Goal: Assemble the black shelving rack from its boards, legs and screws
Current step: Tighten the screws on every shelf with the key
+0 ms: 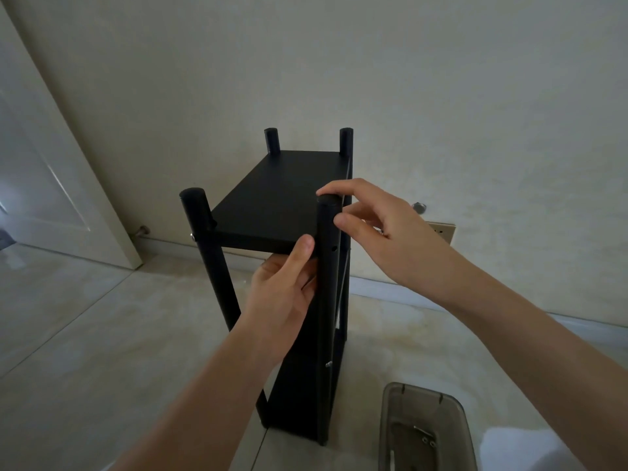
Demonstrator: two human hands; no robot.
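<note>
The black rack (272, 198) stands upright on the tiled floor, its top board set between four round legs. My left hand (282, 290) grips the board's front edge beside the near right leg (326, 300), thumb on the edge and fingers underneath. At the top of that leg my right hand (380, 226) pinches it, forefinger on the cap and thumb against its side. An empty screw hole (334, 248) shows in this leg at board height. A screw head (192, 236) sticks out of the near left leg (204, 239), and another screw (328, 364) lower on the near right leg.
A clear grey plastic box (455, 423) holding a few screws sits on the floor at the lower right. A white door (51, 164) stands open at the left with a doorstop (144, 229). The wall behind the rack carries a socket plate (441, 231).
</note>
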